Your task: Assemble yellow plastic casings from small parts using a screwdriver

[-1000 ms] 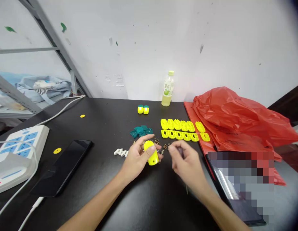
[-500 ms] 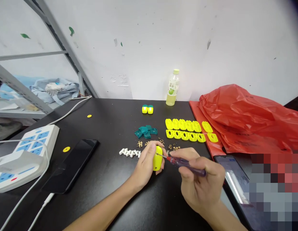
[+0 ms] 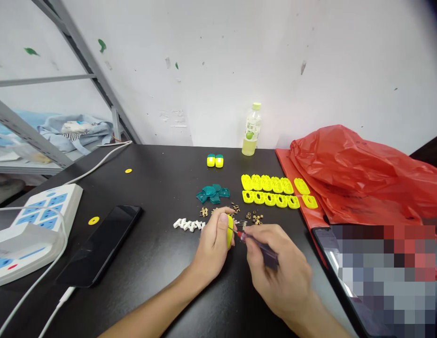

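My left hand (image 3: 213, 245) grips a yellow plastic casing (image 3: 230, 231), turned so that only its narrow side shows. My right hand (image 3: 280, 267) is shut around a small screwdriver (image 3: 266, 249) with a dark handle and a red collar. Its thin tip sits at the casing's edge, and the fingers hide part of the shaft. Small brass parts (image 3: 254, 218) lie just beyond the hands, with white plastic pieces (image 3: 188, 225) to the left of my left hand. Teal plastic pieces (image 3: 212, 193) are heaped farther back, beside two rows of yellow shells (image 3: 268, 190).
Two small yellow-and-teal assembled items (image 3: 214, 160) and a plastic bottle (image 3: 250, 131) stand at the back. A red plastic bag (image 3: 348, 178) lies to the right, near a pixelated tablet (image 3: 373, 281). A phone (image 3: 102, 246) and power strip (image 3: 35, 230) lie left.
The screwdriver now shows in my right hand, which has moved left, bringing its tip to the casing. The casing has turned from its broad face to its narrow side.
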The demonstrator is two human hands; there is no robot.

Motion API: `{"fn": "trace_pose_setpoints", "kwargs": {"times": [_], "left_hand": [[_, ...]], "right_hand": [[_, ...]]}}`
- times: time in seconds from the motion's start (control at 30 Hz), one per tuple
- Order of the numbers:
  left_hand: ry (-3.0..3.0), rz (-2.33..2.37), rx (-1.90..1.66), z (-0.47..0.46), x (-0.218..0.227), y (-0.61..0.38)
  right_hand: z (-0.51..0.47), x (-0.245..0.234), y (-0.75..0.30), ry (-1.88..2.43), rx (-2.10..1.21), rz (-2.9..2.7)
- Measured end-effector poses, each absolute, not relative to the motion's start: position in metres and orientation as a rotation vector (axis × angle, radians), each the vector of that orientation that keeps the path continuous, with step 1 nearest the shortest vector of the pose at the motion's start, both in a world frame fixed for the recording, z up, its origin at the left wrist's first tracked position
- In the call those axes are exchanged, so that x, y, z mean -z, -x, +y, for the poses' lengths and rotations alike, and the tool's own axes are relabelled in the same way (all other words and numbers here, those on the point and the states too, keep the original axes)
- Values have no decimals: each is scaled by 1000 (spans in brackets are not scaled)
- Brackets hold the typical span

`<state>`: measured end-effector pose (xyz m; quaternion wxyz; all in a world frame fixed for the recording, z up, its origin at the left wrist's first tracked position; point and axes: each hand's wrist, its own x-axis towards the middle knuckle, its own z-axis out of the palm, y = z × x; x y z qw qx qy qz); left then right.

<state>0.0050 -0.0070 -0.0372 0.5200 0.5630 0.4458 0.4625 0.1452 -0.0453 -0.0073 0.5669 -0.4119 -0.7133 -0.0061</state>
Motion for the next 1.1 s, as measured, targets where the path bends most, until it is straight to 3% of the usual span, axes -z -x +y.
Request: {"fn": "trace_pose_setpoints", "kwargs": {"times": [0.1, 0.23, 0.37, 0.67, 1.1], "left_hand": [[-1571, 1261, -1126, -2, 39, 1], [-1748, 1390, -1134, 4, 38, 5], [-1843, 1429, -1123, 5, 39, 6], [-2051, 1530, -1106, 10, 40, 11], [-2173, 1474, -1028, 13, 37, 15]], "right_hand": [[-46, 10, -148, 1267, 224, -1699], [-45, 15, -154, 1369, 237, -1697], [-42, 21, -154, 1315, 145, -1670], [-36, 30, -153, 1125, -453, -1652], [-28, 34, -174, 918, -392, -1904]]}}
